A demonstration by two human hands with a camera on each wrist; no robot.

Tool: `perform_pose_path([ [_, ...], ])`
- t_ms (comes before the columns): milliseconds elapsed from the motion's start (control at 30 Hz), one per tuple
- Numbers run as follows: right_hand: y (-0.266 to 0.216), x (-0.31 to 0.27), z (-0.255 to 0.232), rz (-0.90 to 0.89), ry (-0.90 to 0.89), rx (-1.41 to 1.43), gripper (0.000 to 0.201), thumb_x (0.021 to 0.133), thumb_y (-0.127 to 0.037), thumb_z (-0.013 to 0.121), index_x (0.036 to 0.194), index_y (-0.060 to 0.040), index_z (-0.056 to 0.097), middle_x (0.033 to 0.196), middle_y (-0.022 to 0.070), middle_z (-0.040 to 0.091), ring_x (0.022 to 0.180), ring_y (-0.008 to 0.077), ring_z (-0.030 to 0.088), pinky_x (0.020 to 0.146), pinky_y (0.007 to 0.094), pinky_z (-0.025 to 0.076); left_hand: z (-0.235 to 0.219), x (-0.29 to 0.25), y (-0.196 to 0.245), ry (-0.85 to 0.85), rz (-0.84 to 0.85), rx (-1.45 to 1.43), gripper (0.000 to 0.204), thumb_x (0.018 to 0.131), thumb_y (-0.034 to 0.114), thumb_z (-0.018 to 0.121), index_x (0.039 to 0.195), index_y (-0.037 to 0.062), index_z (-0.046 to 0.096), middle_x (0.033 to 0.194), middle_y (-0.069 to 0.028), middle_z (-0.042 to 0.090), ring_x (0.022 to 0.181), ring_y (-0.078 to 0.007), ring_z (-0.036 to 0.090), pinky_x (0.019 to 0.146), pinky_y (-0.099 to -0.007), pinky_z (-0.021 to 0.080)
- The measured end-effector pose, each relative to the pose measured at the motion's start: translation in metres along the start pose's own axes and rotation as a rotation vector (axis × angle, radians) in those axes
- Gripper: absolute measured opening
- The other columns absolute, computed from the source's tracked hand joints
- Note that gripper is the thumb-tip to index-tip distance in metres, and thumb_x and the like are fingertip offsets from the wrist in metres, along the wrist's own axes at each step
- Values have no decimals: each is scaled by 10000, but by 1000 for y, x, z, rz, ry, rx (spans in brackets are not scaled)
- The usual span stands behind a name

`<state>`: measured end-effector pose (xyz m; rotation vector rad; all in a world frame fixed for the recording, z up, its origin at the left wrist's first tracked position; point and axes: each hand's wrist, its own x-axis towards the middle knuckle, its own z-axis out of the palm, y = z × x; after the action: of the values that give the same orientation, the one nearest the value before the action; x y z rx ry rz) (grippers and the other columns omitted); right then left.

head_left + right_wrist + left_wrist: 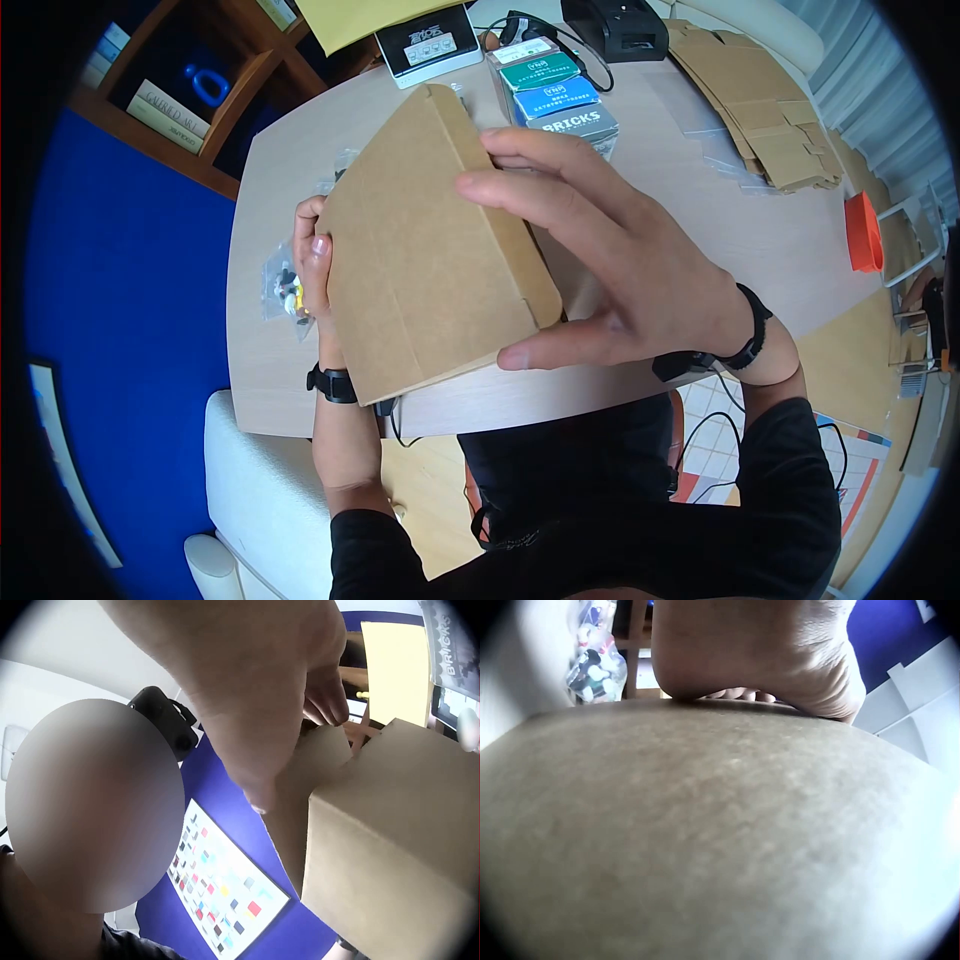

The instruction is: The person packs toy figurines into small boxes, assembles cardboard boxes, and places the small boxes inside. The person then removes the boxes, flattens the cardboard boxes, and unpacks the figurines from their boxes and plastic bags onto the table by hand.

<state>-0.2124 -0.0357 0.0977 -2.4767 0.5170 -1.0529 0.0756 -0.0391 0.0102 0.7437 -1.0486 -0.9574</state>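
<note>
A brown cardboard box (pixel 425 255) is held tilted above the table in the head view. My left hand (pixel 312 262) grips its left edge, thumb and curled fingertips showing there; the rest lies behind the box. In the left wrist view the box's broad face (pixel 705 825) fills the foreground, with the left hand (pixel 757 645) against it. My right hand (pixel 630 245) spreads over the narrow right side, two straight fingers touching its upper part and the thumb by the lower corner. The right wrist view shows a raised flap (pixel 319 761) beside the right hand's (pixel 247 697) thumb and fingers.
Clear plastic bags with small parts (pixel 288 288) lie left of the box. Brick boxes (pixel 555 95) stand behind it, near a tablet-like display (pixel 430 48) and a black machine (pixel 615 30). Flattened cardboard (pixel 765 115) and an orange container (pixel 862 235) are on the right.
</note>
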Motion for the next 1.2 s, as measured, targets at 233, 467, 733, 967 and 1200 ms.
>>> perform_pose_path([
  [233,-3,0,1,-1,-76,-261,745,641,-457,843,1186,-51,538,1172,162,586,1111,354,591,924,423,500,-11,3,-4,-124,38,-82,327,918,241,504,1166,43,425,1098,-139,561,1020,-238,591,860,-365,528],
  [467,-11,-5,-4,101,-240,-330,739,641,-544,802,1122,-48,537,1258,182,502,1079,373,573,874,457,499,1,-1,1,-113,17,-79,300,922,217,487,1152,25,469,1125,-166,555,1040,-252,582,872,-364,519],
  [733,-19,-9,4,68,-251,-383,657,692,-413,782,1167,-63,495,1341,201,419,1216,370,468,989,441,433,-15,0,-10,-141,56,153,388,950,340,425,1086,4,565,1155,-159,576,1052,-228,561,924,-359,454],
  [967,-64,-17,-7,40,-571,-290,762,717,-352,760,1404,-234,452,1504,166,313,1405,377,285,1129,555,261,16,-15,-1,-333,74,462,894,911,744,251,1358,-4,452,1138,-131,588,1023,-218,546,924,-345,411],
  [1200,-83,-35,7,-53,-542,-367,561,834,-363,607,1379,-300,490,1495,117,362,1389,348,333,1124,580,255,49,-25,16,-645,-41,510,1012,863,805,190,1474,2,273,1277,-206,503,1123,-292,520,988,-398,380],
])
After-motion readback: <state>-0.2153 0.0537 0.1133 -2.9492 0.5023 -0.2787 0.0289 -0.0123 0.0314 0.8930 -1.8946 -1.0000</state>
